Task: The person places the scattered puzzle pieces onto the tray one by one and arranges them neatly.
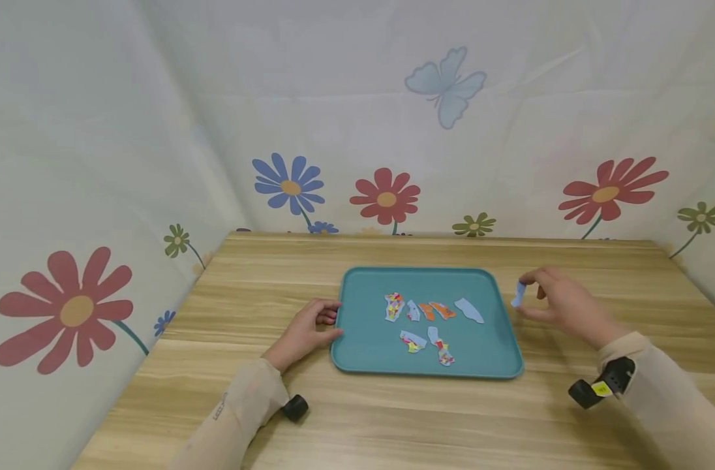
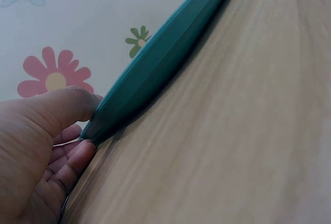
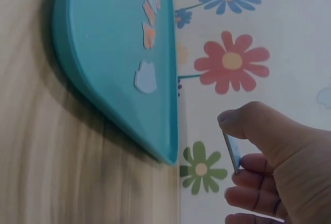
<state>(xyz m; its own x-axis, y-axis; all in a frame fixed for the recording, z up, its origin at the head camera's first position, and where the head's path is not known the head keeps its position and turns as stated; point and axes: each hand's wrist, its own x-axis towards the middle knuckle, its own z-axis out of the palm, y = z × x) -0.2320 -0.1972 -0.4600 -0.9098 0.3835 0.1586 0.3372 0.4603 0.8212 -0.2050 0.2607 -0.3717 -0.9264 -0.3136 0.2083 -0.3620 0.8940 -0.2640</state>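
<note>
A teal tray (image 1: 369,356) lies flat on the wooden table. Several irregular flat pieces, like bits of a cut-up picture, are spread on it, among them a patterned piece (image 1: 394,307), an orange piece (image 1: 442,310) and a plain light-blue piece (image 1: 469,311). My left hand (image 1: 307,331) holds the tray's left edge; in the left wrist view the thumb (image 2: 77,102) meets the tray's rim (image 2: 155,61). Beyond the right edge, my right hand (image 1: 571,310) pinches a small light-blue piece (image 1: 518,294) between thumb and fingers, held up off the table.
The wooden table (image 1: 393,424) runs back to a white cloth backdrop (image 1: 334,98) printed with flowers and a butterfly. Black wrist cameras are strapped to both wrists, the right strap (image 1: 618,375) bearing a yellow label.
</note>
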